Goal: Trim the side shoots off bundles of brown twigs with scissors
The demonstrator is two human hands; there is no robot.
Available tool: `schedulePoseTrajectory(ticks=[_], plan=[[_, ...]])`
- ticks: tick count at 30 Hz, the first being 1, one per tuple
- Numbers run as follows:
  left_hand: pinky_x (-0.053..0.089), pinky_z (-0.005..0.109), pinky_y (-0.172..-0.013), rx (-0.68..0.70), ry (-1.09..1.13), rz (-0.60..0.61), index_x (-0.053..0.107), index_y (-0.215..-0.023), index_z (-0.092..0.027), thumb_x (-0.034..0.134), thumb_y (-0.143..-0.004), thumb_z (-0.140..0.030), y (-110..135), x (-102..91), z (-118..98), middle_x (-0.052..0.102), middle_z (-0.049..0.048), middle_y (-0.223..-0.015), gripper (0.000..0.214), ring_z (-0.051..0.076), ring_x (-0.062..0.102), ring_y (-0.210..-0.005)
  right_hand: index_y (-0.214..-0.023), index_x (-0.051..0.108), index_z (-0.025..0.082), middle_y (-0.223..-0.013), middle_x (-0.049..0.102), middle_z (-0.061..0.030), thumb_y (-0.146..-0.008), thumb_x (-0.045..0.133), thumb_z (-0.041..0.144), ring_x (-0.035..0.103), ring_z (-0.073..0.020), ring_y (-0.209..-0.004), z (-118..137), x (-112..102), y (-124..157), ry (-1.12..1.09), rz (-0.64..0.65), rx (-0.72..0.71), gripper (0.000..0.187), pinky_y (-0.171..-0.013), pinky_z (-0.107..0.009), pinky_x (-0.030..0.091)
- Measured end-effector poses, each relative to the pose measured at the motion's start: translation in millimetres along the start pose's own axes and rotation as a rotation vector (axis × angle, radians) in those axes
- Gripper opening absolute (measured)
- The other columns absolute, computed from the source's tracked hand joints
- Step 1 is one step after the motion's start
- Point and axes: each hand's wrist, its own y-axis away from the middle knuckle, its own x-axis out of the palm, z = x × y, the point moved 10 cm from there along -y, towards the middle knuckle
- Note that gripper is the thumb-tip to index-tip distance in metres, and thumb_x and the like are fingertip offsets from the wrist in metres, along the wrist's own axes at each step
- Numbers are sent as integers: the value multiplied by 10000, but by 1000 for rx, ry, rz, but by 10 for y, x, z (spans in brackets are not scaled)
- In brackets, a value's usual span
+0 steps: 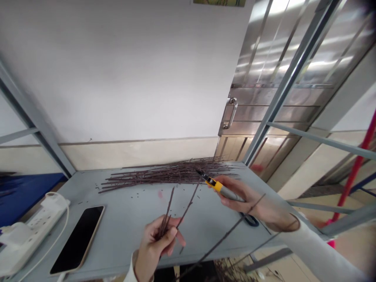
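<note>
My left hand [161,239] is closed around several thin dark twigs [169,203] over the front of the grey table. One longer twig [190,203] slants up and right from its fingertips toward the tool in the other hand. My right hand [235,192] grips pruning shears [220,188] with yellow and grey handles. Their dark blades point left and lie close to that twig's upper end; whether they touch it I cannot tell. Behind both hands a large heap of similar twigs [158,174] lies along the back of the table.
A phone [78,239] and a white power strip [35,231] with a cable lie on the left. Scissors with dark handles [250,220] rest under my right wrist. Long twigs [226,235] cross the right foreground. Grey metal posts [289,82] frame the table [123,219].
</note>
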Motion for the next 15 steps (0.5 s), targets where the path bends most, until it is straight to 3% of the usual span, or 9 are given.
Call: schedulePoseTrajectory(ticks=[3,6,10,12,15], plan=[[165,180,-349,-24,-9,29,665,-828,-121,694,-664,-499,3,11,31,644,42,-513,413,36,327,-346,-996,565,183,-926,632,-69,-761,572,489,596,-202,-867,-39,7,-33,45,-20,-37,386,-743,-285,507],[165,176,-343,-32,-21,21,659,-822,-122,696,-660,-501,-2,-12,34,641,37,-512,414,35,327,-343,-1044,572,186,-921,647,-63,-770,576,453,620,-190,-778,-83,-82,-45,224,-141,-112,383,-670,-275,512],[156,165,-329,-54,-24,-5,641,-833,-127,702,-652,-502,-12,8,42,634,26,-519,421,26,327,-330,-1123,556,175,-991,650,-104,-789,566,376,636,-211,-825,-43,-155,2,616,-364,-309,391,-698,-300,514],[151,160,-315,-76,-15,15,630,-849,-125,696,-646,-525,-11,86,66,631,24,-522,453,21,323,-314,-1113,569,161,-963,665,-117,-793,565,339,632,-235,-865,-31,-102,43,842,-474,-426,366,-740,-325,502],[148,155,-295,-108,-2,35,611,-866,-123,680,-643,-561,2,193,121,638,30,-543,496,17,329,-296,-1068,587,157,-855,683,-105,-794,574,302,630,-222,-751,-129,24,73,1089,-625,-523,311,-698,-322,478]])
